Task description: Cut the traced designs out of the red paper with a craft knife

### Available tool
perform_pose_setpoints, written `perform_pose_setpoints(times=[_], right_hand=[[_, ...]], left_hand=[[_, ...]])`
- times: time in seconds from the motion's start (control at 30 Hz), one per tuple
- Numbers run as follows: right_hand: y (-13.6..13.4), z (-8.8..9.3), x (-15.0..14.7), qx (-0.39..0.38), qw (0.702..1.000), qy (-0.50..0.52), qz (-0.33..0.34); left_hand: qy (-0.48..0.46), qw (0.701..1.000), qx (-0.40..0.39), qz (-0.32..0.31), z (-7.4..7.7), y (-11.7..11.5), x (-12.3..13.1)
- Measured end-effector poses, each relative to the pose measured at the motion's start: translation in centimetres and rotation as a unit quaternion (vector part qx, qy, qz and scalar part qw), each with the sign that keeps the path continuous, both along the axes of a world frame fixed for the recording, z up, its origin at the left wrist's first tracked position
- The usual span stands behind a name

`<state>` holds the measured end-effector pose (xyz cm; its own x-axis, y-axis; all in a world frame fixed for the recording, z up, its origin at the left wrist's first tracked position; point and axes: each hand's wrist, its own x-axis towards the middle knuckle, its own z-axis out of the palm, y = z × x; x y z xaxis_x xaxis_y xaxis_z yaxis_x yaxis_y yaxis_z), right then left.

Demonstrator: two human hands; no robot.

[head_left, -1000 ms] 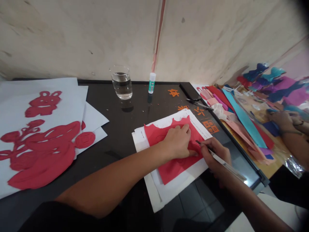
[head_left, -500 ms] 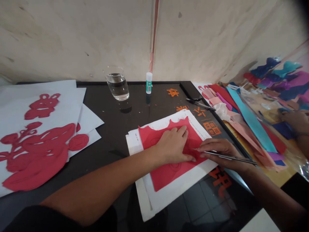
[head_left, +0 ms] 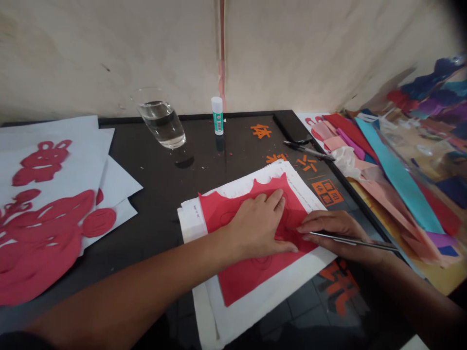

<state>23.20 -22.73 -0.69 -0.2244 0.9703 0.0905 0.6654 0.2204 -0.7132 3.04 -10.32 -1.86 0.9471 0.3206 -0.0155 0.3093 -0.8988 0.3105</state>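
Observation:
A sheet of red paper [head_left: 242, 284] with faint drawn outlines and a jagged cut upper edge lies on a stack of white sheets [head_left: 251, 316]. My left hand [head_left: 257, 226] rests flat on the red paper, fingers stretched and thumb apart, covering part of the outlines. At the paper's right edge, my right hand [head_left: 335, 233] is closed round a slim pen-like metal tool [head_left: 350, 239]. Its fingertips touch the red paper, and the tool's working tip is hidden by them.
Behind the stack stand a glue stick [head_left: 217, 116] and a glass of water [head_left: 162, 124]. Red paper cutouts [head_left: 40, 233] on white sheets lie at left. A black pen [head_left: 308, 150] is at the right, beside coloured paper strips [head_left: 401, 170]. A wall [head_left: 164, 48] rises behind the dark table [head_left: 153, 243].
The view has shifted slightly closer, so the side objects sit further out. Another person's hand at the far right has left the picture. My hands keep nearly the same places on the paper.

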Motion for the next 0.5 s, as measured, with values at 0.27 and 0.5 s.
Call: perform_pose_setpoints(times=[0.27,0.5], right_hand=[[0.8,-0.4,1.4,-0.018,0.998,-0.004,0.058],[1.3,-0.1,1.4,-0.033,0.997,0.047,0.052]], left_hand=[[0.012,1.000,-0.002,0.003,0.3,0.0,0.0],[0.020,1.000,-0.003,0.004,0.1,0.0,0.0]])
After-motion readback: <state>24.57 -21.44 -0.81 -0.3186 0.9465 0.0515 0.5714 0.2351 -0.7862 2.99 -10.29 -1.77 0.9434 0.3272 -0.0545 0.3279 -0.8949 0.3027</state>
